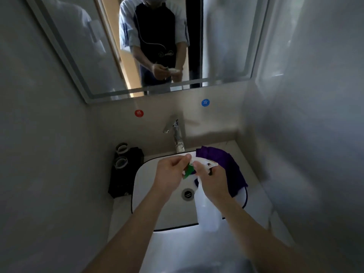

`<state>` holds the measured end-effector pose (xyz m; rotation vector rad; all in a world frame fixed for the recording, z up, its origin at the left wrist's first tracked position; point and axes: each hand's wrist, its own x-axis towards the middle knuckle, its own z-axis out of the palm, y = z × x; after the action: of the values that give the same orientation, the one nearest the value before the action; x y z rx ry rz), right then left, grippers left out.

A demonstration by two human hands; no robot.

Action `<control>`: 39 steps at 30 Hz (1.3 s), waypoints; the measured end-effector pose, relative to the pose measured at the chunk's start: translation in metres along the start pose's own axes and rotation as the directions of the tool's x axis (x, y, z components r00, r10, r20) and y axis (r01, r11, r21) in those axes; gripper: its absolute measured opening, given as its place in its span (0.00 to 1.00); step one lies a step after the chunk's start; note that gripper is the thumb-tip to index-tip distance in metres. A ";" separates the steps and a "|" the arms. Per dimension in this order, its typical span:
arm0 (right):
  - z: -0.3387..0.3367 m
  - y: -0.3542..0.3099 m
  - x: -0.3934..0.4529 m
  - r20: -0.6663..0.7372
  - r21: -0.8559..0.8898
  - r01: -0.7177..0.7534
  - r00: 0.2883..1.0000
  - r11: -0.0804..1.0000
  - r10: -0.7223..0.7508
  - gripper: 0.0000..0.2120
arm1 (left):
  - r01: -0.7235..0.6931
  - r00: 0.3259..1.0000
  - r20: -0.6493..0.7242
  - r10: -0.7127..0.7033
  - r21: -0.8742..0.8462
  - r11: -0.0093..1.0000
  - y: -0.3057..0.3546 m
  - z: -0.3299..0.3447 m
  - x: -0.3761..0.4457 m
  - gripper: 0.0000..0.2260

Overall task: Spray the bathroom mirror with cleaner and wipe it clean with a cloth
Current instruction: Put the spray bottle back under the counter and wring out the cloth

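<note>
I am standing in a small bathroom. A white sink (141,186) is set into a pale counter (262,196), with a chrome faucet (177,133) behind the sink. Above the faucet hangs a wall mirror (82,56), and red (139,113) and blue (205,102) tap stickers sit between them on the grey wall.

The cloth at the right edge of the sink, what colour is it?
Purple cloth, seen best in the head view, the only one.
</note>
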<state>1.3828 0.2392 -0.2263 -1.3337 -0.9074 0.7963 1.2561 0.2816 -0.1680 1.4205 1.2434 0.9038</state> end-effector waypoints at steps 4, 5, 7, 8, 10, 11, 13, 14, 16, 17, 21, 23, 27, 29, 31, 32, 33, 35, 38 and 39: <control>0.011 -0.002 -0.009 -0.069 -0.009 0.008 0.998 1.000 -0.009 0.11 | -0.024 0.999 0.038 0.025 -0.038 0.999 -0.007 -0.009 0.005 0.16; 0.013 -0.003 -0.010 -0.091 -0.012 0.007 0.996 1.000 -0.008 0.11 | -0.030 0.998 0.053 0.032 -0.040 0.999 -0.008 -0.011 0.007 0.14; 0.015 -0.005 -0.011 -0.142 -0.017 -0.001 0.990 1.000 -0.001 0.10 | -0.047 0.994 0.093 0.050 -0.032 0.998 -0.010 -0.010 0.013 0.11; 0.017 -0.006 -0.012 -0.165 -0.010 -0.006 0.986 1.000 0.004 0.10 | -0.055 0.992 0.112 0.059 -0.038 0.998 -0.011 -0.010 0.015 0.11; 0.020 -0.009 -0.012 -0.195 -0.004 -0.004 0.981 1.000 0.003 0.11 | -0.057 0.989 0.129 0.067 -0.080 0.995 -0.013 -0.008 0.020 0.10; 0.021 -0.009 -0.012 -0.205 -0.006 -0.003 0.979 1.000 0.002 0.11 | -0.059 0.989 0.132 0.072 -0.105 0.993 -0.015 -0.007 0.022 0.09; 0.023 -0.010 -0.012 -0.219 -0.010 -0.007 0.976 1.000 0.005 0.10 | -0.068 0.985 0.147 0.089 -0.147 0.987 -0.020 -0.007 0.025 0.09; 0.023 -0.011 -0.012 -0.227 -0.016 -0.008 0.974 1.000 0.004 0.10 | -0.072 0.983 0.157 0.097 -0.159 0.985 -0.022 -0.008 0.025 0.10; 0.024 -0.013 -0.014 -0.238 -0.035 -0.014 0.971 0.999 0.006 0.12 | -0.078 0.977 0.186 0.108 -0.165 0.983 -0.023 -0.010 0.023 0.11; 0.023 -0.014 -0.015 -0.235 -0.041 -0.016 0.972 0.999 0.006 0.12 | -0.075 0.974 0.199 0.109 -0.170 0.983 -0.023 -0.011 0.021 0.11; 0.017 -0.022 -0.032 -0.231 -0.010 -0.002 0.973 1.000 -0.001 0.12 | -0.061 0.972 0.213 0.098 -0.174 0.983 -0.020 -0.009 0.006 0.12; 0.009 -0.021 -0.050 -0.224 0.011 0.010 0.975 1.000 -0.007 0.11 | -0.042 0.975 0.208 0.082 -0.188 0.981 -0.019 -0.003 -0.006 0.12; -0.022 -0.018 -0.103 -0.342 -0.023 0.080 0.936 0.997 -0.083 0.08 | -0.001 0.950 0.308 0.058 -0.184 0.983 -0.021 0.028 -0.035 0.14; -0.044 -0.017 -0.133 -0.460 -0.041 0.089 0.883 0.995 -0.097 0.06 | 0.010 0.930 0.365 0.039 -0.132 0.991 -0.027 0.052 -0.056 0.20; -0.073 -0.013 -0.158 -0.596 0.057 0.051 0.803 0.997 -0.007 0.05 | 0.102 0.918 0.393 -0.051 -0.111 0.989 -0.038 0.077 -0.081 0.26; -0.089 -0.010 -0.168 -0.657 0.128 0.038 0.752 0.991 0.056 0.05 | 0.165 0.901 0.421 -0.102 -0.117 0.979 -0.046 0.088 -0.095 0.25; -0.105 -0.006 -0.177 -0.707 0.180 0.020 0.698 0.984 0.115 0.06 | 0.198 0.883 0.451 -0.131 -0.106 0.974 -0.056 0.097 -0.110 0.21; -0.138 0.005 -0.197 -0.764 0.207 -0.048 0.616 0.977 0.192 0.07 | 0.130 0.849 0.514 -0.124 0.025 0.991 -0.084 0.111 -0.141 0.14; -0.174 0.022 -0.236 -0.806 0.202 -0.155 0.535 0.967 0.254 0.05 | -0.107 0.696 0.698 -0.172 0.337 0.935 -0.137 0.131 -0.192 0.26; -0.183 0.030 -0.250 -0.823 0.199 -0.183 0.501 0.963 0.266 0.06 | -0.185 0.639 0.742 -0.203 0.404 0.896 -0.154 0.140 -0.207 0.34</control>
<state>1.4355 -0.0629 -0.2808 -1.5408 0.1074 0.2613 1.3141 0.0458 -0.3328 1.8783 0.7808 -0.1003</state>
